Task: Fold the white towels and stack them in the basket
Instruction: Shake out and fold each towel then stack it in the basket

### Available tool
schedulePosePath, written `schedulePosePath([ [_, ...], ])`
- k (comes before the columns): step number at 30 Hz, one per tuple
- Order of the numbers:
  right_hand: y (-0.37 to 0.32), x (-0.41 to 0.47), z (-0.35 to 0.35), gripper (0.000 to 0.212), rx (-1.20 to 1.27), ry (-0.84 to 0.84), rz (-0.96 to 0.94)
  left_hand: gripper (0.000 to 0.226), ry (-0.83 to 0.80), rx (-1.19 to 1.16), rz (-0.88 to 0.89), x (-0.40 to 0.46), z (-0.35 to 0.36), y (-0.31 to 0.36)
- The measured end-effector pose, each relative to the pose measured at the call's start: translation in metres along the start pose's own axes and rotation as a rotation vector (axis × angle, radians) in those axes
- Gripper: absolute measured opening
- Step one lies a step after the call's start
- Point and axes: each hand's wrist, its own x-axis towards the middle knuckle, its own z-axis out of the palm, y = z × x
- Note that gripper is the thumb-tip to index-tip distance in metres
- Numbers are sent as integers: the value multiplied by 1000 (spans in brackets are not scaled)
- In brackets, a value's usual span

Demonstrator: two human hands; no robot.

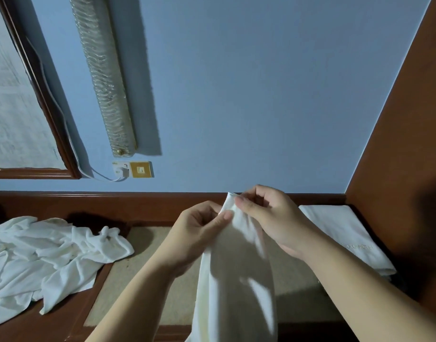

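Overhead, towel (pixel 236 267) corner between both hands (pixel 194 233) (pixel 268 218).

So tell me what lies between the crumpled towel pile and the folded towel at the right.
In the head view, both hands, left hand and right hand, pinch a hanging white towel there, above the beige desk pad.

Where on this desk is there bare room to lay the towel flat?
The beige inlay is bare between the crumpled pile on the left and the folded towel on the right. Both hands, left and right, pinch the held towel over its middle.
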Motion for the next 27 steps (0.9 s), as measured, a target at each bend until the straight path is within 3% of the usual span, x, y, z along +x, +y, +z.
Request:
schedulePosePath([
  [5,-18,-2,-11,18,-88,-57,-45,14,64,162,106,0,-6,28],
  [8,-27,-9,-8,16,-201,-122,-54,15,86,317,141,-6,-8,38],
  [14,-31,-18,6,14,-352,-49,-136,18,133,404,209,-22,-12,34],
  [19,-33,-30,19,9,-350,-92,-266,24,206,225,309,-42,-23,6],
  [22,-36,-37,23,4,-346,-125,-310,23,256,98,280,-61,-26,-9],
  [27,-35,-51,35,11,-366,-157,-369,31,216,109,233,-92,-27,-27],
])
